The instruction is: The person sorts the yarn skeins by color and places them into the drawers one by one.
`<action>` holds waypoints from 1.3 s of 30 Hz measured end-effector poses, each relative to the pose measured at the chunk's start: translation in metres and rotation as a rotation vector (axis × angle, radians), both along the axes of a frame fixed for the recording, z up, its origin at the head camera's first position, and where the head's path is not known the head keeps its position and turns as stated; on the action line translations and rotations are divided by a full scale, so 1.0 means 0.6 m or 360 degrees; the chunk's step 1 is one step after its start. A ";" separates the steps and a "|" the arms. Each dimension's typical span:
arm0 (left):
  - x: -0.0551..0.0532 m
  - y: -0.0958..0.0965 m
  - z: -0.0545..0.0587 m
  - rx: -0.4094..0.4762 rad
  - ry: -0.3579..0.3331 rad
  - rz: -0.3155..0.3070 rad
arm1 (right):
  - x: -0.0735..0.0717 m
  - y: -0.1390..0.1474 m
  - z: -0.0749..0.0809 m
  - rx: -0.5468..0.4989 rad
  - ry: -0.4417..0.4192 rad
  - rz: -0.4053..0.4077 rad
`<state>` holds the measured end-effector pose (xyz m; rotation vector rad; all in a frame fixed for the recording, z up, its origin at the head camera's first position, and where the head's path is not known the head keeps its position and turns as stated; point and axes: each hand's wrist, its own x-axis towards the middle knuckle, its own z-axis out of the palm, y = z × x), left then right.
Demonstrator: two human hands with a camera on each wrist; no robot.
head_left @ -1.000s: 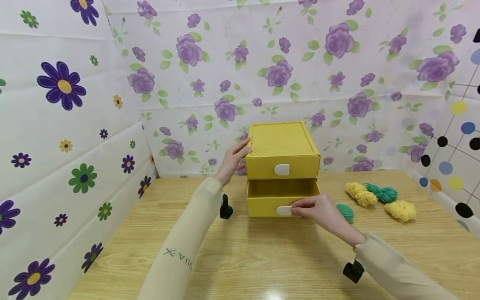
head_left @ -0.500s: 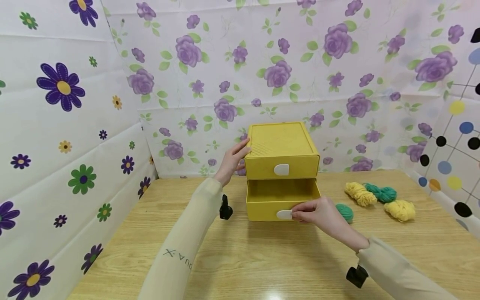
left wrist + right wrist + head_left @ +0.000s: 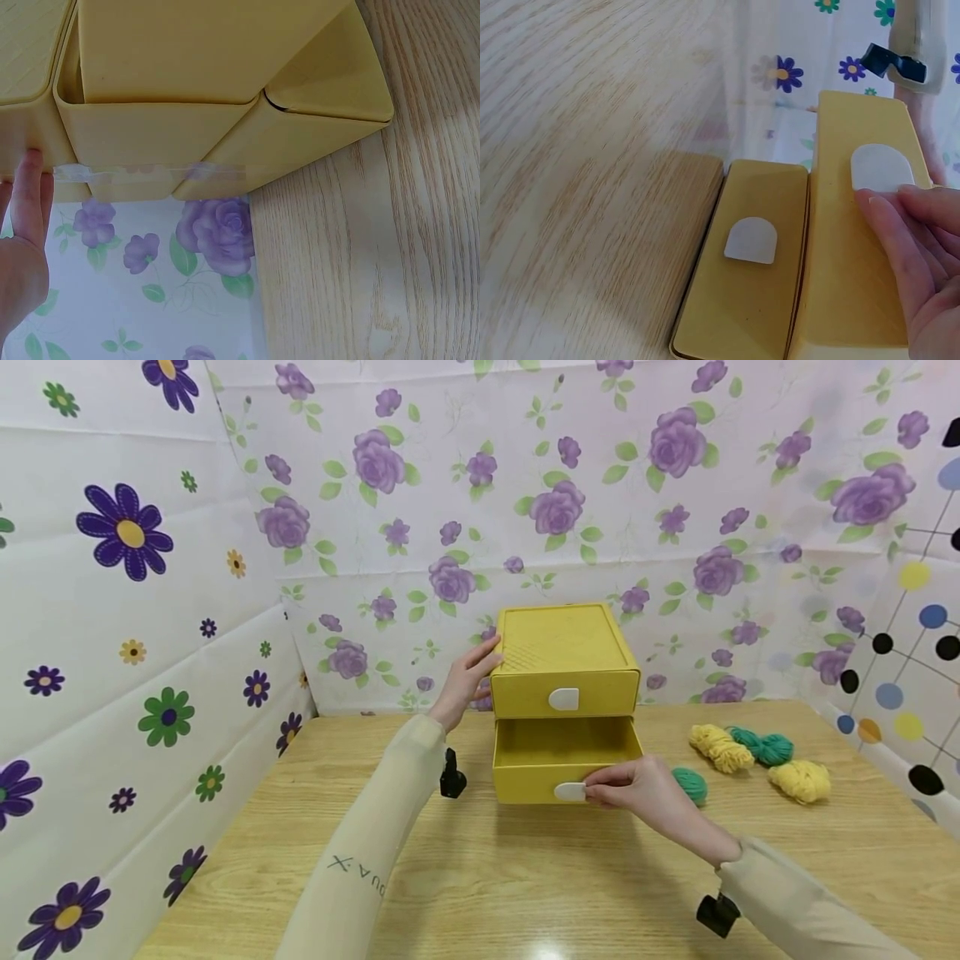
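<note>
A yellow two-drawer box (image 3: 566,639) stands on the wooden table in the head view. Its upper drawer (image 3: 517,695) is closed and carries a white tab. The lower drawer (image 3: 525,783) is pulled partway out, its bare yellow inside showing. With thumb and fingertips, my right hand (image 3: 648,789) pinches the edge of the lower drawer's white tab handle (image 3: 569,792); the right wrist view shows this tab handle (image 3: 881,168) close up. My left hand (image 3: 467,683) rests its extended fingers on the box's left side; in the left wrist view its fingers (image 3: 28,199) touch that yellow wall.
Right of the box lie yellow yarn skeins (image 3: 722,748) (image 3: 802,781) and a teal skein (image 3: 763,747). A green yarn ball (image 3: 690,785) sits partly behind my right hand. Flower-printed cloth (image 3: 420,527) hangs behind the table (image 3: 480,877).
The lower drawer has come a little farther out toward me, with my right hand on its tab. My left hand has stayed at the box's side.
</note>
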<state>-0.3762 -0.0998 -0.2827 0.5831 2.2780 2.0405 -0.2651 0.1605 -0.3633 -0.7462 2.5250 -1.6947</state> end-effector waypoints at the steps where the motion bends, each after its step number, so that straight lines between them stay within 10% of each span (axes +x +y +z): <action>1: 0.000 0.000 0.000 0.0000 0.0000 0.0001 | 0.000 0.000 0.000 0.0005 0.0003 0.0004; 23: -0.044 0.000 -0.035 0.0031 0.0031 0.0058 | 0.006 0.033 0.021 -0.0186 0.0174 0.0108; 39: -0.003 0.000 -0.004 -0.0007 0.0013 0.0007 | 0.001 0.080 0.047 -0.0295 0.0360 -0.0045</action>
